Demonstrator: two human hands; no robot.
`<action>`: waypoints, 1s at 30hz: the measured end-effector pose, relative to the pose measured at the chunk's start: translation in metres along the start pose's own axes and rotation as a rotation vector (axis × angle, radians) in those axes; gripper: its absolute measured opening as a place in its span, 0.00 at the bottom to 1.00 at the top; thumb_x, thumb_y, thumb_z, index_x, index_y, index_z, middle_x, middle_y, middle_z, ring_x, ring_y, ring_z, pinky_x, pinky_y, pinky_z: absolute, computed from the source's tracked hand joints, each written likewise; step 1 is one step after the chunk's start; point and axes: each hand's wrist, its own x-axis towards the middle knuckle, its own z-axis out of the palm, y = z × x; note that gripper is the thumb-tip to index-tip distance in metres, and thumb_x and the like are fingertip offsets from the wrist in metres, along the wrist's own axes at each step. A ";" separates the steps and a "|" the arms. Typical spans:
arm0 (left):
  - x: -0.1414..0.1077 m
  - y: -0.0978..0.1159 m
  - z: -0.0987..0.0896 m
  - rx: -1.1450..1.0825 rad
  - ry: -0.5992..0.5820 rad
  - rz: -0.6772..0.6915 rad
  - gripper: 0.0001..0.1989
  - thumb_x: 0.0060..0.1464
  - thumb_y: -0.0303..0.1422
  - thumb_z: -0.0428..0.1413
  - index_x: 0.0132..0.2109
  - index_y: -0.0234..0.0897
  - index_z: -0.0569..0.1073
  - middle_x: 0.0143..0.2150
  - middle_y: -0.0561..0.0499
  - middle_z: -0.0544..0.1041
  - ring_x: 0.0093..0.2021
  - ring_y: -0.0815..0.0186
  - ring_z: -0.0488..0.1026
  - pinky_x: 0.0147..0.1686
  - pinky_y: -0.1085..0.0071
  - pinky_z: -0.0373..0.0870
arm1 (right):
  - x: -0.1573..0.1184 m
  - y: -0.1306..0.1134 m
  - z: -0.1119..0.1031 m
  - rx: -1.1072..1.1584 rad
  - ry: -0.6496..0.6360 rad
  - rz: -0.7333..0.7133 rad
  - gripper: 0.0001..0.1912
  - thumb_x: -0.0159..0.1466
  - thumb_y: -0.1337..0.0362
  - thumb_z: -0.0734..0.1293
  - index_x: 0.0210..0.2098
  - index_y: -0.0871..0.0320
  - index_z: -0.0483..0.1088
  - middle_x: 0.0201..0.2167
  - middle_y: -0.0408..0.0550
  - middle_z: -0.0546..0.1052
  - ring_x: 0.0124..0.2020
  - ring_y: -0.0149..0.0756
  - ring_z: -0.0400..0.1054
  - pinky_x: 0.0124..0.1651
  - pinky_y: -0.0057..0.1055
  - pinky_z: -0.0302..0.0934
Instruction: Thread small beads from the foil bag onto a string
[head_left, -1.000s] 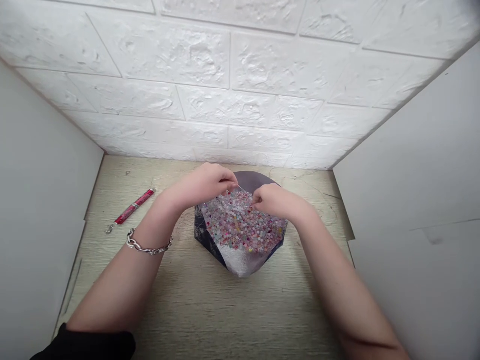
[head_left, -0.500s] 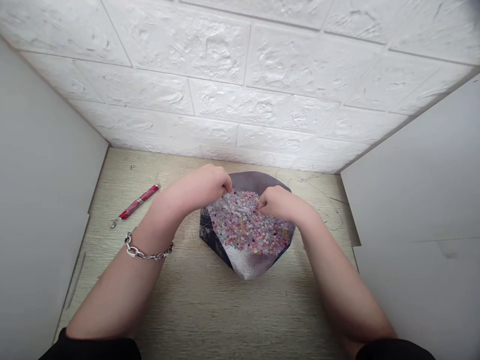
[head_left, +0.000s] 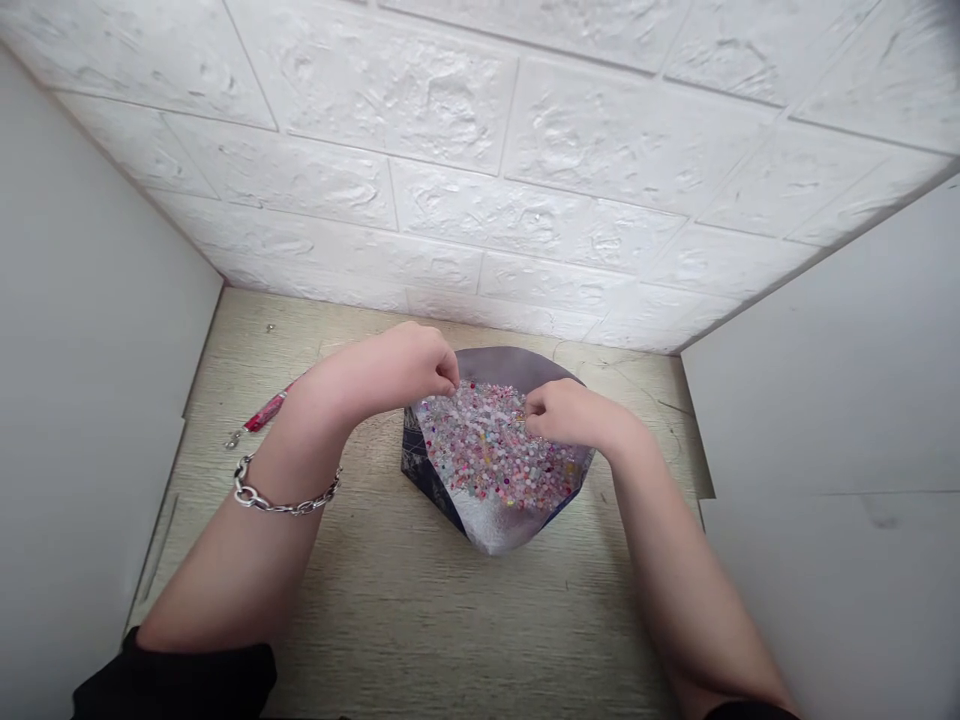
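A dark pouch with a silvery lining (head_left: 491, 530) lies open on the table in front of me. Many small pink, white and clear beads (head_left: 487, 460) fill it. Over the pouch's left rim, my left hand (head_left: 420, 365) has its fingers pinched together, tips just above the beads. My right hand (head_left: 566, 412) is also in a pinch, low over the beads on the right side. Whatever either pinch holds is too small or hidden to make out. A chain bracelet (head_left: 285, 500) circles my left wrist.
A red tube-like item (head_left: 266, 412) with a metal clasp lies left, partly behind my left forearm. A tiny metal piece (head_left: 271, 328) sits at the back left. Thin threads (head_left: 637, 370) lie right of the pouch. White brick-pattern wall (head_left: 450, 200) behind; pale panels (head_left: 832, 400) at both sides.
My left hand has shifted slightly left, its forearm now covering more of the red item. My right hand has moved slightly right. Both stay pinched; the view has tilted a little.
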 end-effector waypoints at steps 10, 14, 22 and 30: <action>-0.001 -0.002 -0.002 0.077 0.098 -0.030 0.14 0.45 0.30 0.45 0.32 0.38 0.75 0.30 0.54 0.75 0.29 0.72 0.66 0.30 0.76 0.57 | -0.008 0.011 -0.007 0.137 -0.156 -0.079 0.07 0.46 0.68 0.59 0.24 0.57 0.69 0.23 0.40 0.71 0.26 0.28 0.62 0.27 0.23 0.53; 0.003 0.005 0.005 0.150 0.028 -0.078 0.14 0.44 0.26 0.44 0.32 0.35 0.75 0.31 0.51 0.74 0.30 0.69 0.67 0.31 0.74 0.59 | -0.008 0.007 -0.007 0.075 -0.109 -0.043 0.09 0.51 0.62 0.59 0.17 0.58 0.64 0.18 0.40 0.65 0.22 0.28 0.57 0.24 0.25 0.49; 0.011 0.014 0.033 0.213 0.331 0.072 0.19 0.45 0.20 0.40 0.42 0.32 0.68 0.42 0.46 0.71 0.43 0.66 0.66 0.42 0.71 0.61 | -0.009 0.005 -0.006 0.048 -0.078 -0.053 0.08 0.51 0.67 0.56 0.17 0.59 0.60 0.18 0.41 0.64 0.22 0.28 0.55 0.25 0.26 0.48; 0.034 0.020 0.061 0.288 0.077 0.177 0.17 0.47 0.21 0.40 0.37 0.33 0.72 0.35 0.44 0.73 0.36 0.63 0.70 0.35 0.68 0.63 | -0.031 -0.003 -0.021 0.175 -0.001 -0.085 0.11 0.57 0.62 0.54 0.21 0.58 0.58 0.20 0.40 0.63 0.22 0.27 0.54 0.24 0.26 0.48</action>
